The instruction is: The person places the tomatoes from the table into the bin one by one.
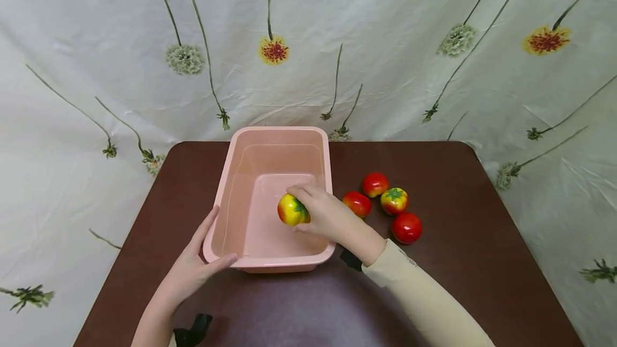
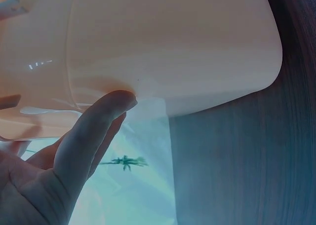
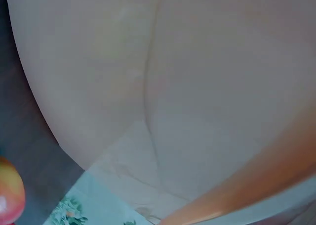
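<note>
A pink plastic basin [image 1: 277, 261] stands on the dark table. Inside its rim, my right hand [image 1: 328, 216] grips a yellow-and-red tomato [image 1: 291, 210] with a green leafy top, held over the basin floor. My left hand [image 1: 195, 261] rests at the basin's near left corner, fingers along the left side and thumb across the near rim. The left wrist view shows the left thumb [image 2: 94, 136] lying against the basin's outer wall [image 2: 197, 47]. Only the basin's wall [image 3: 98, 76] fills most of the right wrist view; the right fingers are hidden there.
Right of the basin lie several tomatoes: red ones [image 1: 375, 184] and a yellow-green one [image 1: 394, 200], some partly behind my right wrist. Another tomato [image 3: 10, 193] shows at the right wrist view's edge. A flowered white cloth [image 1: 385, 25] hangs behind the brown table [image 1: 458, 218].
</note>
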A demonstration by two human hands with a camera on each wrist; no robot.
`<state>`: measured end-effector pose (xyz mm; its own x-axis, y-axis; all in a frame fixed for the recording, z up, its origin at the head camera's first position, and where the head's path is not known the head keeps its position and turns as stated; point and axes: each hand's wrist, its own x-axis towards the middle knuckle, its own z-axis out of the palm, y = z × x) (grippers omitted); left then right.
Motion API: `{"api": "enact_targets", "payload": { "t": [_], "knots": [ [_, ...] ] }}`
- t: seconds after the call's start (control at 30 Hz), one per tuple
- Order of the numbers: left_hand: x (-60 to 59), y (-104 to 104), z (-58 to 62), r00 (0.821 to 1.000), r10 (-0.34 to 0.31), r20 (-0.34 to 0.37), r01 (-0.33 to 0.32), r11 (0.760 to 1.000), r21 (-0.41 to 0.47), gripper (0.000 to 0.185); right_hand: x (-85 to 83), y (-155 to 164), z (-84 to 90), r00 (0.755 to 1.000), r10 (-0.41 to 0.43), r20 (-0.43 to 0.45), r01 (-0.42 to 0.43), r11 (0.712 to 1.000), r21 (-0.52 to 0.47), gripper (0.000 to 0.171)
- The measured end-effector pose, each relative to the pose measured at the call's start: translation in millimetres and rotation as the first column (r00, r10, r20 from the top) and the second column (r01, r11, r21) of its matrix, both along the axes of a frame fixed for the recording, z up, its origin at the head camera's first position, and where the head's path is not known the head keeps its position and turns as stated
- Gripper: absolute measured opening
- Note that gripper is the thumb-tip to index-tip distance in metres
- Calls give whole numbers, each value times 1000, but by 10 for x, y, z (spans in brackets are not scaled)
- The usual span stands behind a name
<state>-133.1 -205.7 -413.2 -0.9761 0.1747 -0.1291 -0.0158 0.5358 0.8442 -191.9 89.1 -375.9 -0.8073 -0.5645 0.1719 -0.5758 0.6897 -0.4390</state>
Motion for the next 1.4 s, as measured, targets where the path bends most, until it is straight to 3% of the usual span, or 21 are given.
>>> {"api": "enact_targets", "payload": {
  "t": [0.23, 0.43, 0.57, 0.7, 0.87, 1.03, 1.2, 1.4],
  "knots": [
    [1, 7, -17, 1000, 7, -8, -7, 1000, 6, 104, 13, 2, 19, 1000, 6, -19, -3, 989, 145, 70],
    [-8, 16, -37, 1000, 7, -20, -7, 1000, 23, 104, 17, 23, -5, 1000, 17, -22, -12, 983, 184, 67],
    [-4, 21, -47, 1000, 15, -16, -14, 999, 34, 104, 25, 57, -11, 999, 15, -38, -11, 994, 109, 60],
    [-12, 27, -47, 1000, 15, -9, -15, 999, 33, 103, 47, 179, -29, 994, -67, -92, 60, 995, -79, 55],
    [-25, 28, -36, 1000, 8, 0, -8, 1000, 21, 101, 64, 405, -36, 976, -210, -47, 185, 931, -315, 55],
    [-26, 21, -37, 999, 16, 27, -18, 999, 42, 102, 110, 649, -48, 944, -315, 103, 329, 858, -394, 56],
    [-29, 29, -47, 999, 13, 29, -14, 998, 54, 101, 180, 973, -185, 893, -410, 185, 448, 775, -446, 56],
    [-19, 31, -59, 1000, 11, 18, -12, 998, 61, 100, 311, 1376, -446, 803, -533, 268, 594, 677, -434, 52]
  ]
}}
